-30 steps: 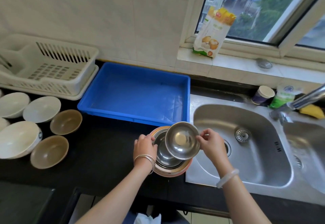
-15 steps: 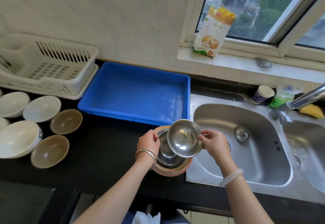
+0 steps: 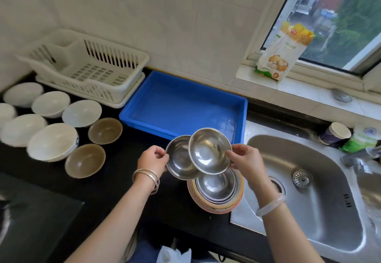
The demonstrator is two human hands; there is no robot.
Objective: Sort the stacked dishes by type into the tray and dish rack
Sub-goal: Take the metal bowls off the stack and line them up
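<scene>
Left hand (image 3: 153,159) pinching one shallow round steel dish (image 3: 179,159), right hand (image 3: 244,160) gripping a second steel dish (image 3: 209,151), both above the stacked dishes (image 3: 216,190), near the blue plastic tray (image 3: 185,106).

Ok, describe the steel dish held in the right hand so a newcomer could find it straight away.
Find the blue tray against the tiled wall, left of the sink. Just before its near edge, two steel dishes are held above the stack. The one meant, the right dish, is pinched by the right hand and lies over the left dish, nearer the sink.

Home kitchen: sink (image 3: 309,190), dish rack (image 3: 88,71), tiles.
</scene>
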